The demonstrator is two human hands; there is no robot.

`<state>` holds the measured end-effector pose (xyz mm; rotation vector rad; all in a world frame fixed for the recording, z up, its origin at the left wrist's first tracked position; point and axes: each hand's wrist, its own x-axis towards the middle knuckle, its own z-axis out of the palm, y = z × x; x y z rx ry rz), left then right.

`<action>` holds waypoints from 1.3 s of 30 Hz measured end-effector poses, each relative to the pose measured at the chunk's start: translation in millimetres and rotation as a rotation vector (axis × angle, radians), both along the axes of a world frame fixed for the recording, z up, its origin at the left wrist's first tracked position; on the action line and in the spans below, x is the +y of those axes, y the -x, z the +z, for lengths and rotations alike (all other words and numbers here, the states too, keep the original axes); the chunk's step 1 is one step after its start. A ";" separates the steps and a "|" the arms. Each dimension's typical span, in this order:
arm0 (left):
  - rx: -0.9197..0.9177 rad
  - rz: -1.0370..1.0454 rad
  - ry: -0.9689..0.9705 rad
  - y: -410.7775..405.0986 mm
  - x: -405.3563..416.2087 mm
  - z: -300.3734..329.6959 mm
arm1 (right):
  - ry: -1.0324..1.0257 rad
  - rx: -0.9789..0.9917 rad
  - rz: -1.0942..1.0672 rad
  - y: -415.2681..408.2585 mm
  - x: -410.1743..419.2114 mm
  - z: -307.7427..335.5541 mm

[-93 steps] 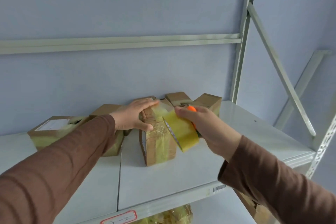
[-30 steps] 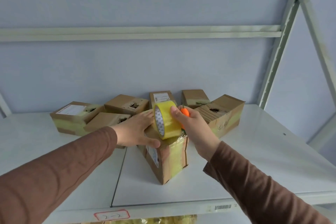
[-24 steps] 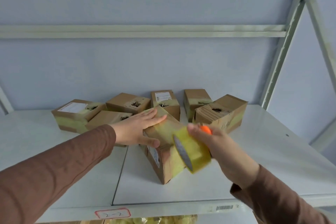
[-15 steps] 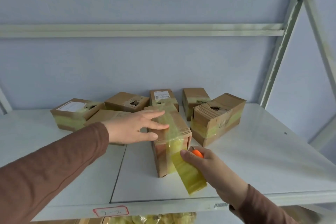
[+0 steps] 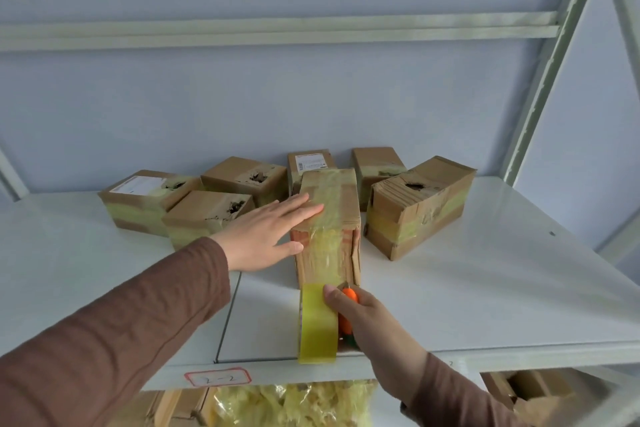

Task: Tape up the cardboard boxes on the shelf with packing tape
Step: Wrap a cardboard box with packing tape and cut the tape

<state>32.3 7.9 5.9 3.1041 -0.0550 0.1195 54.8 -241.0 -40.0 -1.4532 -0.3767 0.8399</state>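
My left hand (image 5: 268, 236) lies flat, fingers straight, on the top of the upright brown cardboard box (image 5: 329, 218) standing near the front of the white metal shelf (image 5: 467, 288). My right hand (image 5: 372, 319) grips the yellow roll of packing tape (image 5: 317, 322) and an orange-handled cutter (image 5: 348, 315) at the shelf's front edge, tape running up the box's front face. Six more taped cardboard boxes (image 5: 415, 204) sit behind.
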 end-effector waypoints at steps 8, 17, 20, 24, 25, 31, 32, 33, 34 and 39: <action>-0.441 0.429 0.810 36.1 -42.2 -36.0 | -0.019 0.042 -0.061 7.8 -4.6 -7.2; -0.113 0.458 1.155 47.2 -93.4 -46.0 | 0.093 -0.479 -0.059 -5.1 -19.2 -6.7; -0.071 0.449 1.409 46.8 -96.0 -43.1 | 0.139 -0.695 -0.142 -37.8 -27.0 10.4; -0.069 0.470 1.495 44.7 -98.2 -45.7 | 0.217 -0.933 0.013 -67.3 -26.5 42.0; -0.066 0.471 1.504 44.2 -98.6 -46.4 | 0.224 -0.993 0.077 -69.4 -25.7 47.2; -0.113 0.469 1.535 43.5 -103.6 -45.3 | 0.231 -1.278 0.127 -75.0 -23.6 57.4; -0.122 0.472 1.541 43.4 -104.2 -45.5 | 0.217 -1.303 0.110 -75.0 -22.9 56.3; -0.132 0.476 1.544 42.9 -104.3 -46.5 | 0.214 -1.333 0.094 -75.3 -21.5 54.7; -0.142 0.480 1.549 42.1 -104.7 -47.4 | 0.225 -1.372 0.087 -75.2 -20.4 52.8; -0.179 0.504 1.550 37.8 -107.3 -50.6 | 0.216 -1.691 0.195 -69.5 -13.5 45.6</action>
